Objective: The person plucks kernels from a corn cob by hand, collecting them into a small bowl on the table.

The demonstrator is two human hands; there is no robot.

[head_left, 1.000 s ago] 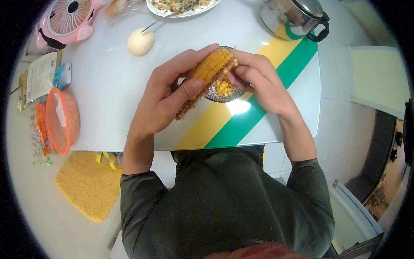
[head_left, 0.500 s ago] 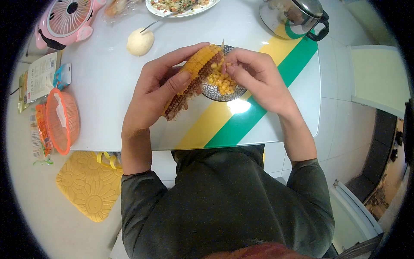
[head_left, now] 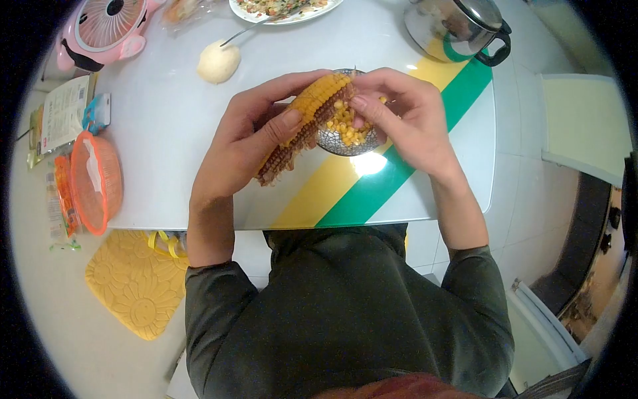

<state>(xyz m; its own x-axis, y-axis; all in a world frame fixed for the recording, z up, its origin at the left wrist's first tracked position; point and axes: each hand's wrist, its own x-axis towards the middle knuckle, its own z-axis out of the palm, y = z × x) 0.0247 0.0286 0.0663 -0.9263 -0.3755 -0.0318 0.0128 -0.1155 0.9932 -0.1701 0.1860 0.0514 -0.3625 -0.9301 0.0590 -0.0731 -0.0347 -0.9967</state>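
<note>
A corn cob (head_left: 309,123), tilted with its top toward the upper right, is held by my left hand (head_left: 249,136), fingers behind and thumb across the front. Yellow kernels remain along its upper side, and the lower side is bare and brownish. My right hand (head_left: 409,120) is at the cob's upper right end with thumb and fingers bent together; whatever lies between the fingertips is hidden. Beneath and between the hands is a patterned bowl (head_left: 345,147) with loose yellow kernels (head_left: 349,130), partly covered by both hands.
A pale round bun (head_left: 218,62) lies beyond my left hand, near a plate of food (head_left: 319,14) with a utensil. A glass-and-metal pot (head_left: 448,30) stands at the back right. Left are a pink fan (head_left: 109,26), an orange basket (head_left: 109,186) and packets (head_left: 65,113).
Over the last second, the cob and my left hand moved left, then slightly back right. My right hand dipped toward the bowl and has returned beside the cob's upper end.
</note>
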